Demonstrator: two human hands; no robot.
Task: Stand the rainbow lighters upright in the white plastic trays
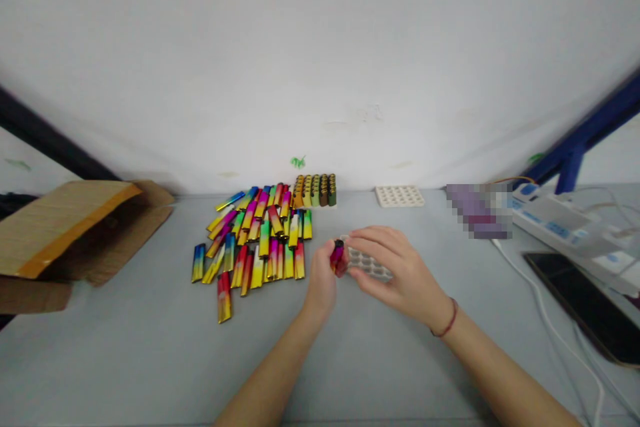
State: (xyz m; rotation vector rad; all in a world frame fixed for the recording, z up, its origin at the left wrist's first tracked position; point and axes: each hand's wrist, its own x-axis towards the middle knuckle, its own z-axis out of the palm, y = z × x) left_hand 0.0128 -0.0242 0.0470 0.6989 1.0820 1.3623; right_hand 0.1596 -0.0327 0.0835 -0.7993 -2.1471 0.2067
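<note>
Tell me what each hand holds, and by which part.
The left hand pinches a red-purple lighter by its lower part; the right hand rests on a white tray, grip unclear.

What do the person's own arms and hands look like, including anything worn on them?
No sleeves are in view, and neither the left hand nor the right hand wears a glove. No rings show. A thin dark red cord bracelet circles the right wrist. The left wrist carries nothing.

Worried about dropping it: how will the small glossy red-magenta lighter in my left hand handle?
Likely stiff and light: the left hand pinches the small glossy red-magenta lighter with fingertips. Its shiny finish may be slippery. The flat-sided multicoloured lighters on the grey table suggest it won't roll.
</note>
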